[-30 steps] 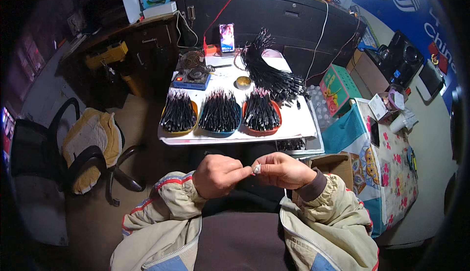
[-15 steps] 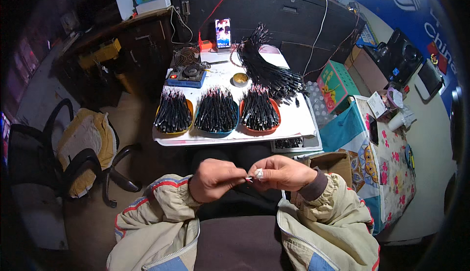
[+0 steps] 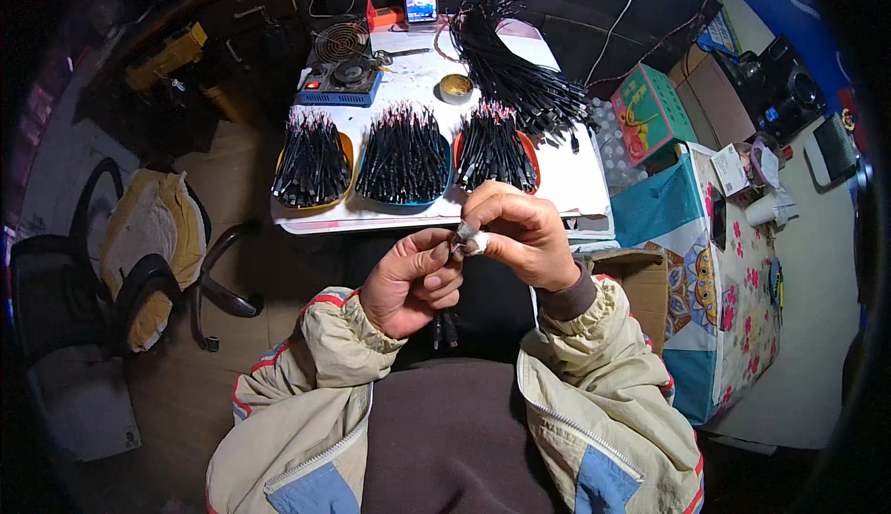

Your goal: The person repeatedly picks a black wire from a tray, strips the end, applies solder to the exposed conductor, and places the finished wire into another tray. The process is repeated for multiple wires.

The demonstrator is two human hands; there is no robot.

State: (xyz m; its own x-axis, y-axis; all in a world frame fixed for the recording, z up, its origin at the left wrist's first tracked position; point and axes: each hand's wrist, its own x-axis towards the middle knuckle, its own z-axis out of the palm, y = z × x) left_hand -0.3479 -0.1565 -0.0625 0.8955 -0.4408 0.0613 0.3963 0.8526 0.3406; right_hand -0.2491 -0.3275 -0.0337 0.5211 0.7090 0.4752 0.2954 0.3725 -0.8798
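Near the centre of the frame, the fingers of both hands meet tip to tip. The right hand (image 3: pixel 531 240) has its thumb and forefinger pinched on a small white wad (image 3: pixel 477 243), pressed close to thin ends at the left fingertips. The left hand (image 3: pixel 405 282) is closed, palm turned up, apparently round a few short black cables; their dark plugs (image 3: pixel 445 330) hang just below it, though its fingers hide the stretch between. So the cables lie inside the left grip, with the wad touching or just beside their upper ends; which, I cannot tell.

The step in hand looks like fine fingertip work on those ends, and the next move seems to call for a steady left hold and a light right pinch.

Above the hands, yellow (image 3: pixel 348 163), blue (image 3: pixel 406 203) and orange trays (image 3: pixel 533 163) of similar cables stand in a row on the white table (image 3: pixel 583 183). Beyond them sit a small hot plate (image 3: pixel 336 87) and a round metal cup (image 3: pixel 455 88).
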